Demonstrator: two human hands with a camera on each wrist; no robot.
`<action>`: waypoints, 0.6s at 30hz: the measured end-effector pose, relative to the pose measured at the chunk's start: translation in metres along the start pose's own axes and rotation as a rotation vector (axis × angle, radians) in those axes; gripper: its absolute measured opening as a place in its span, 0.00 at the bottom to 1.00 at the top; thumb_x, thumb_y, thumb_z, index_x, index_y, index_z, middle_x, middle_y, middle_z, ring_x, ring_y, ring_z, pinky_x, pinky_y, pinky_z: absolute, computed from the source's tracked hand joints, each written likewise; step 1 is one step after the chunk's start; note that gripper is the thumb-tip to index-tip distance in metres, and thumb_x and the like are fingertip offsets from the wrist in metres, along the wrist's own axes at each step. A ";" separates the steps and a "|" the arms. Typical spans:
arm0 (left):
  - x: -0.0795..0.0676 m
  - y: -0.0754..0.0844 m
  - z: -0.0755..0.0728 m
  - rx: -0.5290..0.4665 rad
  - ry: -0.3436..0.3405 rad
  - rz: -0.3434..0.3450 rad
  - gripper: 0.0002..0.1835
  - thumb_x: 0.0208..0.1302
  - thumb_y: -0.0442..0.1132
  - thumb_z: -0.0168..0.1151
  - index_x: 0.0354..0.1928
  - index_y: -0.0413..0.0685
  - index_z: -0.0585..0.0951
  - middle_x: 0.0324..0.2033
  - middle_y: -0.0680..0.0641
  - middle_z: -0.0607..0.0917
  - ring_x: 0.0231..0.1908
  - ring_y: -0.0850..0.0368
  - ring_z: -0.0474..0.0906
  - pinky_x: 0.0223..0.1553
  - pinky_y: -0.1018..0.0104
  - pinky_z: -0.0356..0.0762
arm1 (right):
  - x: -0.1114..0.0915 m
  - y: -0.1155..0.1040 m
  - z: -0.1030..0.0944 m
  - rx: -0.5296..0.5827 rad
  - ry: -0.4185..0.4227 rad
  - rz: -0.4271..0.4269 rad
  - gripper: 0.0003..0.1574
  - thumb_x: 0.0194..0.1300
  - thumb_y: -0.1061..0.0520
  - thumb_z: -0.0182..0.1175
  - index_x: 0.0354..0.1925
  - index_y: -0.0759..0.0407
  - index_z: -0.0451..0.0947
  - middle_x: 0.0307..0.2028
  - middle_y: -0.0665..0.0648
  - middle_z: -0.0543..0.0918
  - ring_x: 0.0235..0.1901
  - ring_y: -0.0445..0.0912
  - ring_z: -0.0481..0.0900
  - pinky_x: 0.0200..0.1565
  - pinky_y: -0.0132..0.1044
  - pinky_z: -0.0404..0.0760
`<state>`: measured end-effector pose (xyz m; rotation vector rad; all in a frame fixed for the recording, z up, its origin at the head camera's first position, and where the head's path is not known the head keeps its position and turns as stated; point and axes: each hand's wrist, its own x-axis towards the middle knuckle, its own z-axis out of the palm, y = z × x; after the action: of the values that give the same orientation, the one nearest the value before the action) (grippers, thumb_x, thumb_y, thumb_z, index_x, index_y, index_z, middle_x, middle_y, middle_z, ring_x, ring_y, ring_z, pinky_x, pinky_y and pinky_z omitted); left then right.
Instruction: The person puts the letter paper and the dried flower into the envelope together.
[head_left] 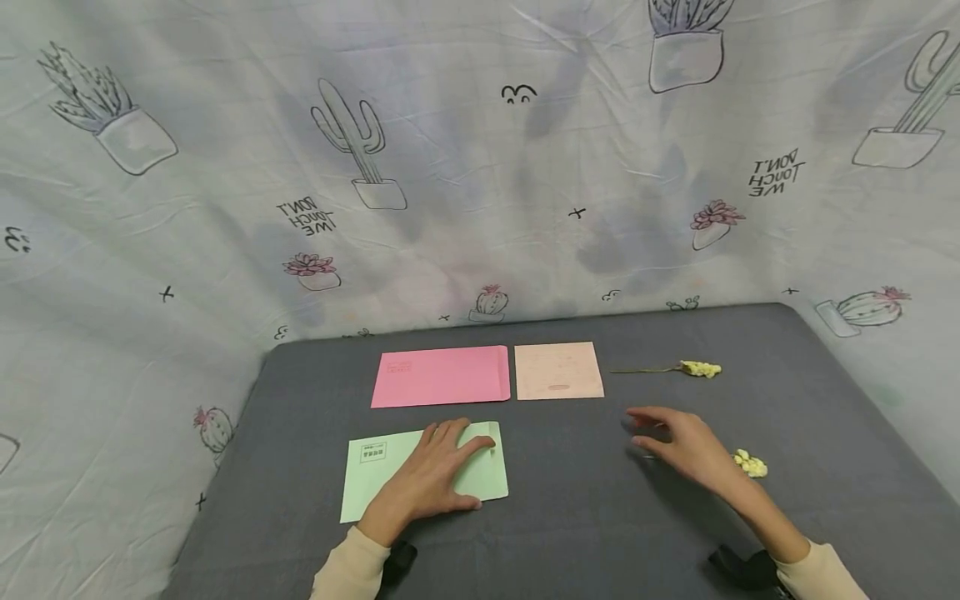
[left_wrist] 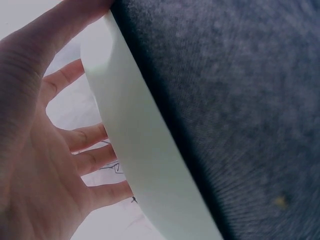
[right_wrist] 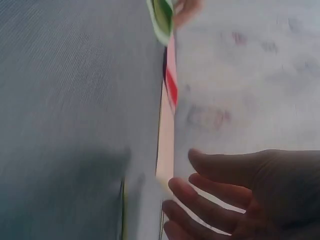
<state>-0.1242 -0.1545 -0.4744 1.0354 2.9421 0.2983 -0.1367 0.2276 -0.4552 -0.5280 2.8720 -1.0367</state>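
Observation:
My left hand (head_left: pixel 435 471) lies over the green envelope (head_left: pixel 480 479), thumb at its near edge and fingers spread to its far edge. It grips the envelope across its width; in the right wrist view the envelope's end (right_wrist: pixel 161 22) gapes. My right hand (head_left: pixel 690 446) hovers above the table, thumb and fingers apart with nothing between them. Beneath it lies a yellow flower (head_left: pixel 750 463), its stem mostly hidden by the hand. A second yellow flower (head_left: pixel 701 368) with a thin stem lies farther back.
Behind the green envelope lies a pink envelope (head_left: pixel 442 377), and right of that a peach-coloured envelope (head_left: pixel 558 371). The grey cloth (head_left: pixel 562 533) covers the table. A white curtain (head_left: pixel 480 167) printed with cacti hangs along the back and sides.

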 end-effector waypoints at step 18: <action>0.000 0.001 -0.001 -0.012 -0.005 -0.004 0.42 0.42 0.61 0.77 0.62 0.64 0.72 0.59 0.43 0.71 0.60 0.47 0.67 0.61 0.45 0.63 | -0.052 0.066 -0.044 -0.204 -0.014 0.201 0.38 0.48 0.57 0.75 0.54 0.75 0.75 0.52 0.79 0.75 0.51 0.74 0.72 0.46 0.66 0.71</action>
<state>-0.1240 -0.1539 -0.4737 1.0274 2.9343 0.3124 -0.1139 0.3191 -0.4657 -0.2455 2.9592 -0.7144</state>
